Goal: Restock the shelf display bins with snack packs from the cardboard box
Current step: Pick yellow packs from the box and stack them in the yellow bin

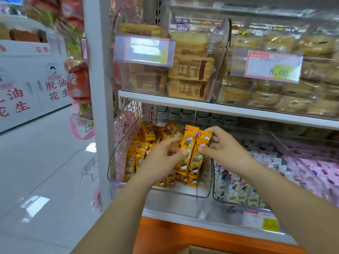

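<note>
Two orange snack packs stand upright side by side above a clear display bin on the lower shelf. My left hand pinches the left pack from the left. My right hand pinches the right pack from the right. The bin holds several more orange packs, heaped at its left and back. A strip of the cardboard box shows at the bottom edge, below the shelf.
To the right, a second clear bin holds white and pink packs. The upper shelf carries bins of biscuits and pastries with price tags. A white upright post stands left of the bins. White cartons line the tiled aisle at left.
</note>
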`<act>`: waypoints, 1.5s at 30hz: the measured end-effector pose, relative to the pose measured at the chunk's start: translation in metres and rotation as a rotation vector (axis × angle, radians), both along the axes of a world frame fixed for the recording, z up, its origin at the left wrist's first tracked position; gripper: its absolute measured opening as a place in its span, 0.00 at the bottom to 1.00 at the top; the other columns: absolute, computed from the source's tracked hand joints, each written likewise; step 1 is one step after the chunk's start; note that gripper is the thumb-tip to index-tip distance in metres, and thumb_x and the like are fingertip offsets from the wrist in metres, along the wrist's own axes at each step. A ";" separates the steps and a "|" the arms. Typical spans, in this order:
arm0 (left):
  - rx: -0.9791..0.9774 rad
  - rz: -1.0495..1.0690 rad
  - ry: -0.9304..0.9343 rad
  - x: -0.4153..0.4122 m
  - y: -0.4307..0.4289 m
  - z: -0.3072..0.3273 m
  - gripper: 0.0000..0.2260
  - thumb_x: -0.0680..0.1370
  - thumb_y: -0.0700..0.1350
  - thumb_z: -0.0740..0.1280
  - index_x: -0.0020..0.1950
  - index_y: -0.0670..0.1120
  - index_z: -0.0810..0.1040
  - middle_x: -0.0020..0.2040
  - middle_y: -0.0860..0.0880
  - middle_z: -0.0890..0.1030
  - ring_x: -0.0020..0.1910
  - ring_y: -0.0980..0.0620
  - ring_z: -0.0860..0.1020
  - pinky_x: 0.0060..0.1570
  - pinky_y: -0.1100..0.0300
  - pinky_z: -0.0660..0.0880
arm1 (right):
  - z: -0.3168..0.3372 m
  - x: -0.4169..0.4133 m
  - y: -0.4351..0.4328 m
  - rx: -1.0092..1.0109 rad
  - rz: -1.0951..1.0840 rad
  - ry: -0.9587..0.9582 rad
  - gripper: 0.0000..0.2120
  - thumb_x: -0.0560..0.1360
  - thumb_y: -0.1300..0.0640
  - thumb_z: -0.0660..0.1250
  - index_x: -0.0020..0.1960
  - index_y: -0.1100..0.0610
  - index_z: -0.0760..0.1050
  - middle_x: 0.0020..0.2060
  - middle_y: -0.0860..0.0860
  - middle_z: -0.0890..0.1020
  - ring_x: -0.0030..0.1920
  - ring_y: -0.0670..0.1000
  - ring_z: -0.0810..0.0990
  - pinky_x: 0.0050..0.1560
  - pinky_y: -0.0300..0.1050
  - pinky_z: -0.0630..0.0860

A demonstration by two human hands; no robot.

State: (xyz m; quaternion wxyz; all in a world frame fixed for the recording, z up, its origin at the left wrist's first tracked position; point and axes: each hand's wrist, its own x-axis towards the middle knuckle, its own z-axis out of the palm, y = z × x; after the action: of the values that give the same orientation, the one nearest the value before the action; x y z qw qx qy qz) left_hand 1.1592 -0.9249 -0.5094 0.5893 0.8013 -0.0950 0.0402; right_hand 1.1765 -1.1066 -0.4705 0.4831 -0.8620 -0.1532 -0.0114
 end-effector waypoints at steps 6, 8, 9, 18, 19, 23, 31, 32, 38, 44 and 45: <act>0.399 0.098 -0.064 0.022 -0.021 -0.024 0.20 0.76 0.47 0.70 0.67 0.49 0.72 0.57 0.49 0.80 0.53 0.51 0.78 0.54 0.57 0.75 | -0.014 0.005 0.001 -0.607 -0.114 -0.192 0.13 0.74 0.55 0.69 0.56 0.47 0.70 0.49 0.45 0.75 0.58 0.52 0.72 0.68 0.50 0.61; 0.488 0.146 -0.105 0.026 -0.022 -0.026 0.20 0.75 0.47 0.70 0.66 0.48 0.73 0.55 0.48 0.81 0.52 0.51 0.78 0.51 0.59 0.74 | -0.016 0.009 0.003 -0.732 -0.160 -0.257 0.16 0.74 0.52 0.69 0.60 0.48 0.72 0.52 0.46 0.75 0.63 0.51 0.68 0.71 0.49 0.54; 0.515 0.149 -0.113 0.028 -0.023 -0.028 0.21 0.75 0.47 0.70 0.67 0.49 0.72 0.53 0.48 0.81 0.51 0.51 0.78 0.49 0.60 0.73 | -0.016 0.010 0.005 -0.772 -0.172 -0.273 0.16 0.73 0.50 0.70 0.60 0.47 0.74 0.52 0.46 0.76 0.62 0.50 0.67 0.68 0.48 0.56; 0.820 0.122 -0.071 0.032 -0.032 -0.045 0.22 0.77 0.42 0.66 0.68 0.51 0.62 0.49 0.44 0.80 0.47 0.42 0.79 0.45 0.48 0.78 | -0.013 0.024 0.014 -0.808 -0.142 -0.138 0.08 0.71 0.55 0.72 0.41 0.45 0.74 0.38 0.42 0.78 0.49 0.48 0.78 0.62 0.50 0.69; 0.802 0.104 -0.054 0.032 -0.031 -0.043 0.22 0.77 0.43 0.66 0.69 0.50 0.62 0.50 0.44 0.80 0.49 0.43 0.79 0.46 0.49 0.78 | -0.015 0.025 0.013 -0.777 -0.146 -0.132 0.08 0.72 0.55 0.71 0.41 0.45 0.74 0.39 0.42 0.79 0.49 0.48 0.78 0.63 0.50 0.69; 0.668 -0.001 0.036 0.031 -0.022 -0.033 0.24 0.76 0.42 0.68 0.71 0.50 0.67 0.54 0.45 0.82 0.54 0.46 0.79 0.49 0.57 0.74 | -0.016 0.026 0.011 -0.717 -0.226 -0.280 0.04 0.75 0.51 0.67 0.48 0.44 0.77 0.40 0.41 0.81 0.49 0.45 0.78 0.67 0.50 0.62; 0.613 0.024 0.012 0.020 0.007 -0.032 0.16 0.78 0.42 0.66 0.66 0.48 0.74 0.55 0.50 0.83 0.52 0.53 0.78 0.43 0.67 0.71 | -0.015 0.052 0.047 -0.902 -0.205 -0.258 0.18 0.77 0.44 0.63 0.63 0.52 0.71 0.52 0.51 0.80 0.55 0.55 0.78 0.58 0.52 0.69; 0.604 0.038 0.016 0.020 0.011 -0.031 0.15 0.79 0.41 0.65 0.65 0.48 0.75 0.54 0.50 0.83 0.52 0.53 0.78 0.46 0.64 0.72 | -0.017 0.056 0.050 -0.936 -0.212 -0.220 0.19 0.77 0.42 0.62 0.62 0.53 0.69 0.51 0.52 0.79 0.54 0.56 0.78 0.57 0.52 0.69; 0.499 0.171 -0.018 0.025 0.030 -0.030 0.13 0.79 0.39 0.62 0.61 0.49 0.77 0.46 0.47 0.84 0.45 0.48 0.81 0.41 0.58 0.78 | -0.018 0.065 0.052 -0.947 -0.243 -0.147 0.18 0.76 0.40 0.63 0.55 0.53 0.69 0.42 0.49 0.75 0.49 0.54 0.78 0.53 0.50 0.69; 0.648 0.228 -0.163 0.026 0.031 -0.032 0.15 0.78 0.42 0.65 0.64 0.53 0.75 0.52 0.54 0.80 0.51 0.52 0.75 0.50 0.56 0.75 | -0.015 0.044 0.035 -0.725 -0.396 -0.391 0.15 0.76 0.45 0.64 0.61 0.47 0.74 0.47 0.49 0.78 0.48 0.52 0.78 0.54 0.48 0.72; 0.723 0.240 -0.205 0.025 0.030 -0.032 0.15 0.78 0.45 0.65 0.65 0.54 0.75 0.57 0.55 0.77 0.57 0.52 0.71 0.54 0.58 0.73 | -0.014 0.037 0.030 -0.662 -0.423 -0.446 0.17 0.76 0.46 0.64 0.64 0.47 0.73 0.50 0.49 0.78 0.51 0.53 0.77 0.55 0.47 0.71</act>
State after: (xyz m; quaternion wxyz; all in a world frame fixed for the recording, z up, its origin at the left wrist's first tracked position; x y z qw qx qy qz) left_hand 1.1845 -0.8945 -0.5416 0.2477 0.9544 -0.0672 0.1527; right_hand 1.2133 -1.0769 -0.4848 0.1238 -0.9588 -0.0695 -0.2460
